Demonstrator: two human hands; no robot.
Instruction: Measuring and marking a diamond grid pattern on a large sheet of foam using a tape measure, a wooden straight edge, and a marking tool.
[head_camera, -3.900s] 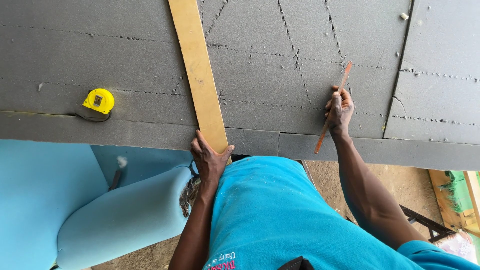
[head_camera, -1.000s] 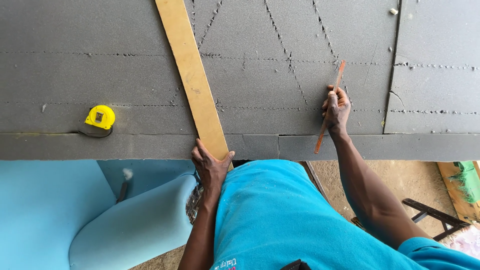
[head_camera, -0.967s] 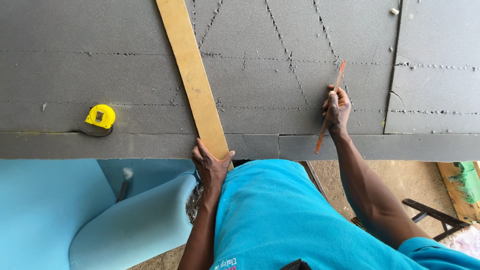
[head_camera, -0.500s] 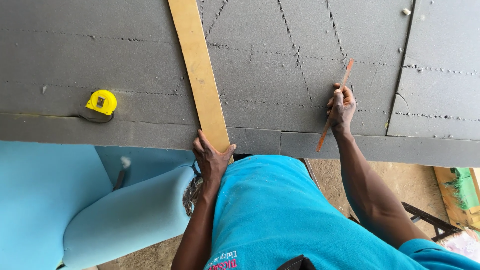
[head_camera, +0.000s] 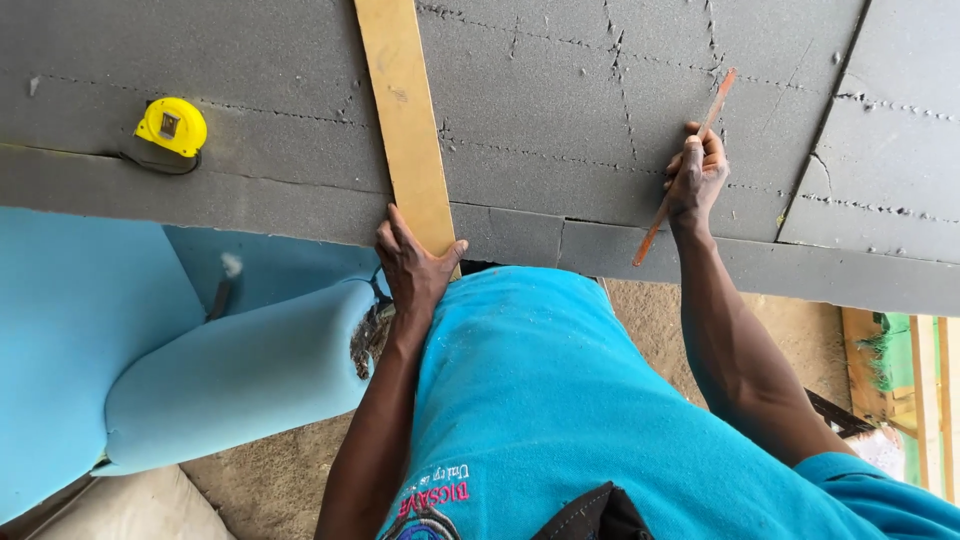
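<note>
My left hand (head_camera: 412, 268) is clamped on the near end of the wooden straightedge (head_camera: 405, 120), thumb on one side and fingers on the other, at the front edge of the dark grey foam sheet (head_camera: 250, 70). The straightedge lies flat on the sheet and runs from my hand toward 12 o'clock, out of the top of the view.

My right hand (head_camera: 697, 178) is closed around a thin rust-coloured blade (head_camera: 688, 160) (it looks like a bare hacksaw blade). The blade slants from 7 o'clock, below my fist, to 1 o'clock, where its tip rests on or just above the foam. Whether it bites into the foam I cannot tell. My two hands are well apart, the right one at 3 o'clock of the straightedge.

Step in hand, as I judge it: the straightedge is being lined up while the blade waits off to the side. The sheet already carries several scored, dotted lines. The next move calls for the straightedge to be pressed down firmly so it cannot slide, and for the blade to be brought against its long edge.

A yellow tape measure (head_camera: 171, 126) lies on the foam at 9 o'clock of the straightedge, near the front edge. A light blue upholstered chair (head_camera: 200, 370) stands below the sheet at 8 o'clock. No containers are in view.
</note>
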